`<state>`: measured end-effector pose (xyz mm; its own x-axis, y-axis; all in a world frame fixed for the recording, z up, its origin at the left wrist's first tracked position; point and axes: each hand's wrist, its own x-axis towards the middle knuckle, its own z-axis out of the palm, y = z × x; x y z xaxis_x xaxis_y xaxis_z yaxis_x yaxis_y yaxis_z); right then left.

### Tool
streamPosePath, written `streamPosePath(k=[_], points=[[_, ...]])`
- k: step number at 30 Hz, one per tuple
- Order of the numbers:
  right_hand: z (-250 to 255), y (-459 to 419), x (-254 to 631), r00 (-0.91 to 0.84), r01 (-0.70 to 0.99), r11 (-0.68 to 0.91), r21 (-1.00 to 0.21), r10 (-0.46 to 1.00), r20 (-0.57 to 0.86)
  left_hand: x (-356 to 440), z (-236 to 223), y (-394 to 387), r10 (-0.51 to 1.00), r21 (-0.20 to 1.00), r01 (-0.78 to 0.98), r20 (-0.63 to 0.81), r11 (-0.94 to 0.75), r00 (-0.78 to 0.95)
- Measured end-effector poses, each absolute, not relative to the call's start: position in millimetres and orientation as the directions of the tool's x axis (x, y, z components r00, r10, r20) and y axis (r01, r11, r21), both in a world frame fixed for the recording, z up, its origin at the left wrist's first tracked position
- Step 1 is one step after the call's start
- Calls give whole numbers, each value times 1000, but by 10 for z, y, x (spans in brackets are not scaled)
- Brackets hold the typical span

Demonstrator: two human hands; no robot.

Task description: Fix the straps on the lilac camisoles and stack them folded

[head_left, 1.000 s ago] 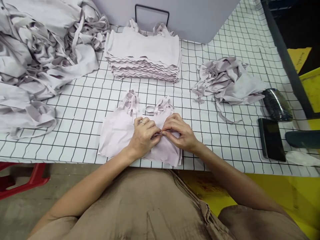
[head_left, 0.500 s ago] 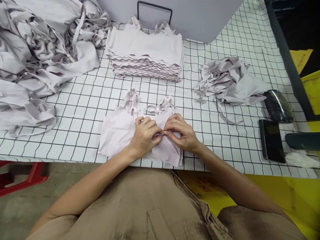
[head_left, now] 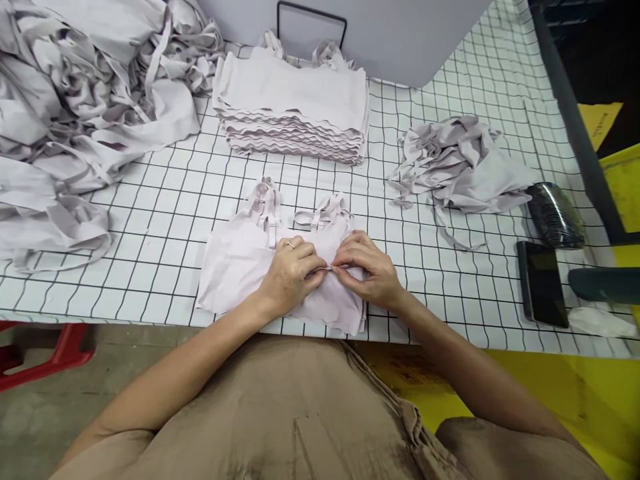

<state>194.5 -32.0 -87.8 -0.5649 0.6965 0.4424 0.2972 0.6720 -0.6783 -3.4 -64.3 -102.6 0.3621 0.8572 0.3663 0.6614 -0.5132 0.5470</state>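
A small pile of pale lilac strappy tops (head_left: 235, 267) lies flat at the near edge of the gridded table (head_left: 175, 220), straps pointing away from me. My left hand (head_left: 290, 273), with a ring on one finger, and my right hand (head_left: 367, 267) rest on the pile's middle, fingertips pinched together. Between the fingertips shows a small thin metal thing, like a pin or clip, at the fabric. Both hands are closed around that spot.
A neat stack of folded tops (head_left: 295, 113) sits behind. A big heap of loose garments (head_left: 75, 113) fills the left. A crumpled bunch (head_left: 460, 163) lies right, then a dark ribbed roll (head_left: 555, 213), a phone (head_left: 543, 283), and a red stool (head_left: 45, 357) below.
Both hands stay pinched at the same spot on the top; only the fingers shift slightly. The view has tilted a little.
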Motion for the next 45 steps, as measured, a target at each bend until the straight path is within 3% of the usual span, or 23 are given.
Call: streamPosePath(k=[5,26,40,45], points=[[-834,-325,1931,-543,284,636,-717,724,426,-27,-1029,-643,809,495,649,451,-578,376],[-858,-322,1919,-574,272,668,-693,690,440,-28,-1018,-642,786,477,640,497,-602,369],[-843,-322,1927,-620,288,748,-598,622,478,-43,-1027,-654,807,515,627,450,-585,382],[-756,-297,1974,-748,348,829,-439,527,403,-55,-1030,-652,795,541,587,468,-603,386]])
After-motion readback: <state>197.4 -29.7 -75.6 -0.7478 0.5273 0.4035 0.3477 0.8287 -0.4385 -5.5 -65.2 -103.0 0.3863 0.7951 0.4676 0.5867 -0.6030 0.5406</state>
